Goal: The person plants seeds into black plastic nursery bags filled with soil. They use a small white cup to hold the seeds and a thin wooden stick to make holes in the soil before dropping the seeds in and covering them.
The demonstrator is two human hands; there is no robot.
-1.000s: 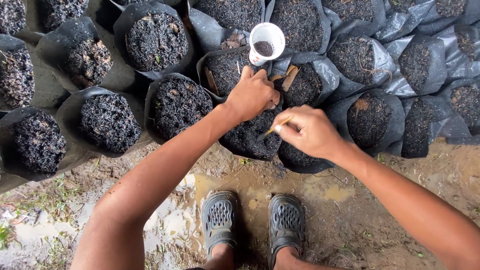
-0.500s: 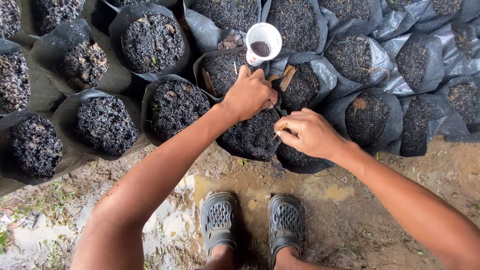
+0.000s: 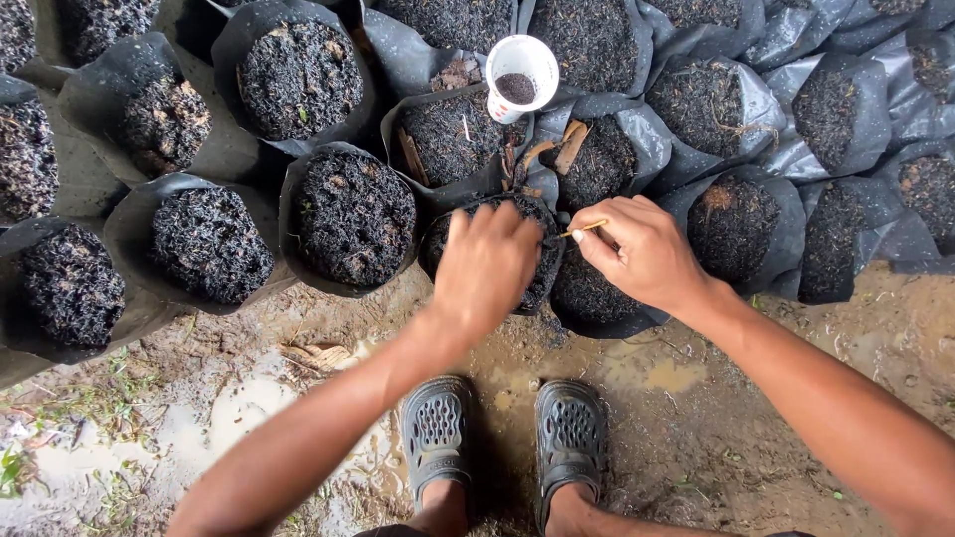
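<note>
Wet muddy ground (image 3: pixel 716 438) with puddles (image 3: pixel 239 408) (sparse grass (image 3: pixel 60 457) at left), soft daylight.

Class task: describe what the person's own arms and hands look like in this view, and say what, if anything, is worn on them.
Both arms are bare to the edge of the picture: no sleeves, gloves, watch or bands show. The left hand is blurred, so its fingers cannot be told in detail. The right hand is sharp, with a pale nail showing on one finger. A few small dark specks, perhaps soil, dot the forearms.
</note>
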